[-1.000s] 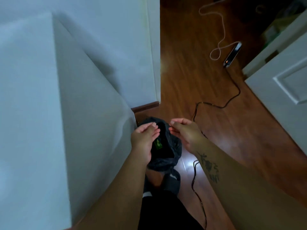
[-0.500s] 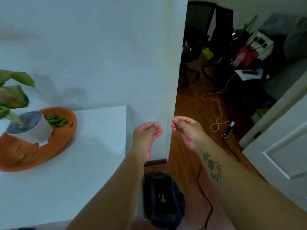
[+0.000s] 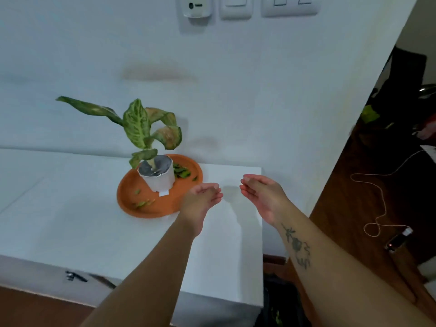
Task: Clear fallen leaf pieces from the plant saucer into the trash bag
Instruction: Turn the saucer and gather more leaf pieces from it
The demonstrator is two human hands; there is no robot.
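An orange plant saucer (image 3: 186,199) sits on a white cabinet top (image 3: 70,220) near the wall. A white pot with a green and brown leafy plant (image 3: 157,178) stands in it. Green leaf pieces (image 3: 181,172) lie behind the pot on the right, and more leaf pieces (image 3: 142,203) lie at the saucer's front left. My left hand (image 3: 203,199) hovers at the saucer's right rim, fingers loosely curled, holding nothing. My right hand (image 3: 262,194) hangs empty over the cabinet's right end. The black trash bag (image 3: 280,303) sits on the floor below the cabinet's right edge, partly hidden.
Wall switches (image 3: 236,7) are mounted above the plant. A wooden floor (image 3: 354,197) runs on the right with a thin looped cable (image 3: 377,204) and a small device (image 3: 397,241) on it. A dark doorway with cluttered objects (image 3: 401,109) opens at the far right.
The view rose from the trash bag on the floor to the cabinet top. Both hands lifted away from the bag and moved up toward the saucer, both empty.
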